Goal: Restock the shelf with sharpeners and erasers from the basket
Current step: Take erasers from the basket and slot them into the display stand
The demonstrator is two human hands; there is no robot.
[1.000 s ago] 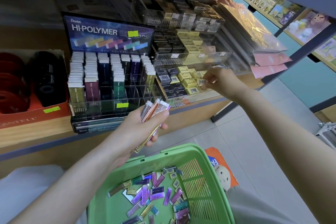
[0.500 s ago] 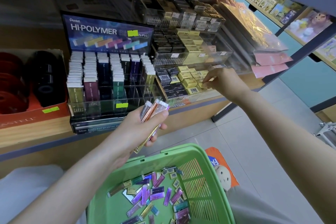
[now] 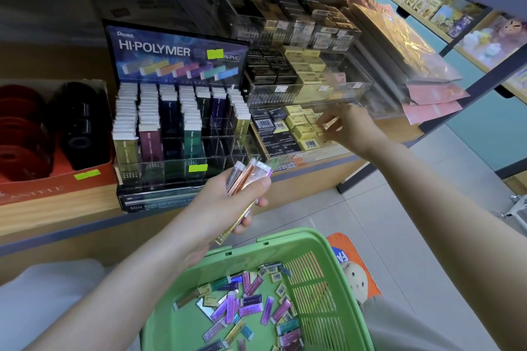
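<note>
Left hand (image 3: pixel 225 202) and right hand (image 3: pixel 353 128) are seen bare, forearms uncovered. Grey fabric (image 3: pixel 413 328) is worn at 5 o'clock; pale fabric (image 3: pixel 51 299) is seen at 8 o'clock, garment unidentified.

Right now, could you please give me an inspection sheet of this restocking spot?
Surface: wooden shelf carries the Hi-Polymer display and clear trays of yellow erasers.
Job's things: green basket holds loose erasers.
Clutter: red box at the shelf's left end.
Hands: left hand grips a bunch of slim erasers; right hand reaches into the yellow erasers; grip blurred.
Cables: nothing seen.
Surroundings: tiled floor, further shelves at right.
</note>
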